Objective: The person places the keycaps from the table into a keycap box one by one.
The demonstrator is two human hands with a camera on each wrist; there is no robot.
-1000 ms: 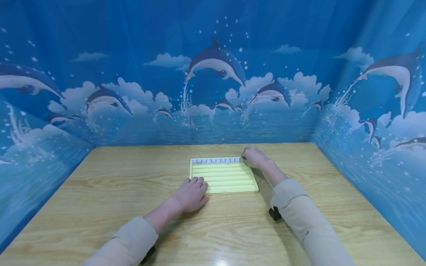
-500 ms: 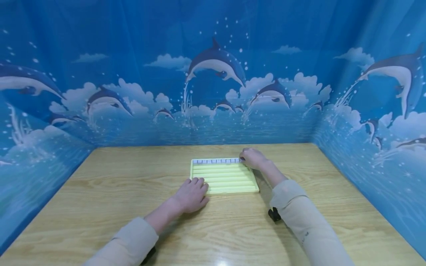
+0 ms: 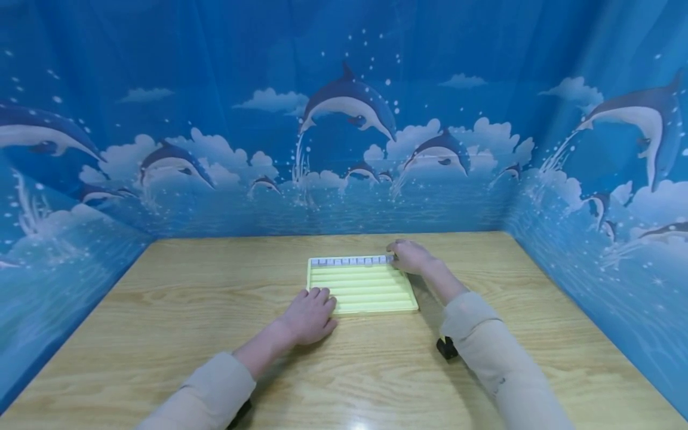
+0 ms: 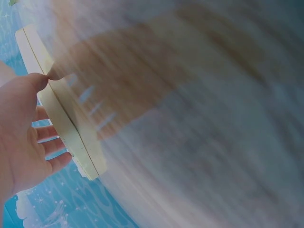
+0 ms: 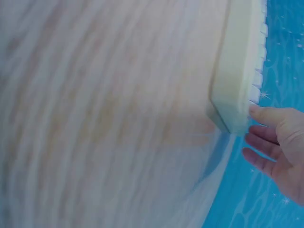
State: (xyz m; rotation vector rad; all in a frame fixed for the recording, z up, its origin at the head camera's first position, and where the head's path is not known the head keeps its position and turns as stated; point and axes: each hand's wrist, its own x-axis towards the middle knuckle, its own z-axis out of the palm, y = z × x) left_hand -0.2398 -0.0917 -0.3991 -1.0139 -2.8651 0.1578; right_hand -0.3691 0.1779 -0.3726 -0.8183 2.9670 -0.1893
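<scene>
A pale yellow tray [image 3: 361, 285] with ridged rows lies on the table. Along its far row stand several small white blocks [image 3: 349, 261], side by side. My left hand [image 3: 310, 313] rests on the near left corner, fingers over the edge; in the left wrist view its thumb [image 4: 40, 80] touches the tray wall. My right hand [image 3: 411, 255] is at the far right corner, by the end of the block row. In the right wrist view its thumb tip [image 5: 256, 110] is right at the end block, and the other fingers extend loosely beyond the tray's corner. The index fingertip is hidden there.
The wood-grain table [image 3: 226, 280] reaches back to a blue dolphin-print curtain [image 3: 236, 209], which also runs along both sides. A small black device [image 3: 447, 347] shows under the right sleeve [image 3: 484, 340].
My right hand's fingers have loosened and lifted slightly at the end of the block row, with the end block now showing beside them. My left hand and the tray stay in place.
</scene>
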